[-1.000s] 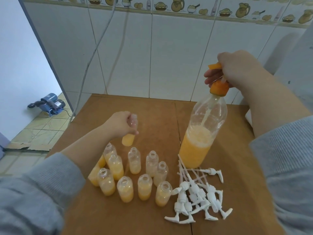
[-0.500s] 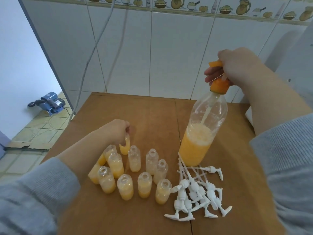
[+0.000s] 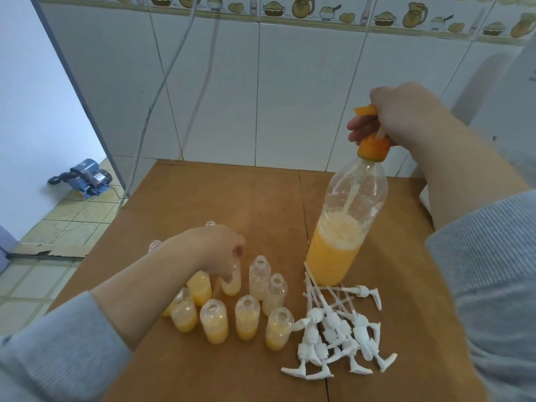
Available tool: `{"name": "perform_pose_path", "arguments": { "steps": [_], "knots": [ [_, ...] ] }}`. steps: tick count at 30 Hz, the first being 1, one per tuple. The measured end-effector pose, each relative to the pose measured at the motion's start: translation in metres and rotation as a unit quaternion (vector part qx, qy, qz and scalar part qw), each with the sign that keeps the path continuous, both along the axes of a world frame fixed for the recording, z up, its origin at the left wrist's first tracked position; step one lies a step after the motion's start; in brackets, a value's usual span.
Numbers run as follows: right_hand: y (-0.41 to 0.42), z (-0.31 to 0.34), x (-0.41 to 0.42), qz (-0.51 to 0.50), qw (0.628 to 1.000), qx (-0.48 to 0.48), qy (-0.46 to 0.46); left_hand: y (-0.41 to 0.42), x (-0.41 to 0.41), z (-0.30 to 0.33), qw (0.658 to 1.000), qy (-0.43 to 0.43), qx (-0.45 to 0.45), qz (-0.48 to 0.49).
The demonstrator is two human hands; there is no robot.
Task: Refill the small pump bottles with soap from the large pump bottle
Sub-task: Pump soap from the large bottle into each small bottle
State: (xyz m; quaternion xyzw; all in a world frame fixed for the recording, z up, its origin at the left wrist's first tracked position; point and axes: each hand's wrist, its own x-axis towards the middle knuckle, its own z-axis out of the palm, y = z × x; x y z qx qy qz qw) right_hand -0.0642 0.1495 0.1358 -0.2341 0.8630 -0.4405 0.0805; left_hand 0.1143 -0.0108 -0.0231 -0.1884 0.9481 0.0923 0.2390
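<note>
A brown table [image 3: 232,198] stands against white tiles. Most small bottles [image 3: 246,317] hold soap, uncapped; pump tops [image 3: 333,338] lie loose. Left hand [image 3: 217,250] grips one bottle [image 3: 232,282]; right hand [image 3: 400,117] holds the large bottle's [image 3: 345,227] pump.

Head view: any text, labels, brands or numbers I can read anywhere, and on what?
"XO": on the small bottle pictures in the tile border, only just legible.
Blue pump on the floor: a pale label, too small to read.
Large pump bottle, small bottles, white pump heads: no label or print visible.
</note>
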Motion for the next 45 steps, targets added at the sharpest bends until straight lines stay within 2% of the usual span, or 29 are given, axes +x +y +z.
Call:
{"name": "perform_pose_path", "arguments": {
  "steps": [3,9,15,19,22,25,27,29,30,32,34,36,38,40,42,45],
  "knots": [
    [-0.002,0.002,0.002,0.013,0.999,0.032,0.013,0.005,-0.004,-0.013,0.999,-0.03,-0.026,-0.025],
    [-0.002,0.001,0.003,0.009,1.0,0.009,-0.017,0.003,-0.003,-0.026,0.999,0.03,-0.03,-0.018],
    [0.0,0.001,0.006,0.023,0.997,-0.036,-0.067,-0.009,0.008,0.016,0.983,0.171,-0.009,0.065],
    [0.0,0.001,0.004,0.019,0.998,-0.029,-0.061,-0.016,0.02,0.053,0.948,0.293,0.022,0.12],
    [0.001,0.0,0.0,0.003,0.999,-0.002,-0.034,-0.013,0.025,0.071,0.881,0.426,0.11,0.175],
    [0.002,-0.002,-0.005,-0.024,0.999,-0.03,0.001,-0.003,0.019,0.077,0.764,0.524,0.293,0.237],
    [0.006,-0.002,-0.007,-0.037,0.996,-0.078,0.033,0.007,0.009,0.079,0.672,0.548,0.428,0.255],
    [0.014,0.0,-0.006,-0.034,0.987,-0.14,0.074,0.02,-0.003,0.082,0.598,0.545,0.532,0.25],
    [0.019,-0.002,-0.004,-0.027,0.981,-0.157,0.11,0.027,-0.008,0.085,0.572,0.542,0.565,0.244],
    [0.034,-0.014,0.006,-0.013,0.965,-0.144,0.221,0.038,-0.018,0.089,0.551,0.545,0.587,0.233],
    [0.048,-0.035,0.017,0.016,0.935,-0.089,0.342,0.045,-0.028,0.092,0.578,0.563,0.552,0.21],
    [0.056,-0.054,0.019,0.037,0.906,-0.015,0.421,0.048,-0.038,0.092,0.642,0.576,0.481,0.158],
    [0.057,-0.062,0.016,0.04,0.899,0.029,0.436,0.051,-0.047,0.09,0.725,0.555,0.395,0.105],
    [0.053,-0.063,0.016,0.038,0.897,0.034,0.439,0.054,-0.055,0.087,0.787,0.531,0.309,0.06],
    [0.049,-0.068,0.02,0.032,0.89,0.014,0.454,0.058,-0.062,0.085,0.813,0.526,0.25,0.023],
    [0.044,-0.075,0.02,0.015,0.882,-0.024,0.47,0.058,-0.068,0.081,0.816,0.531,0.229,0.009]
  ]
}}
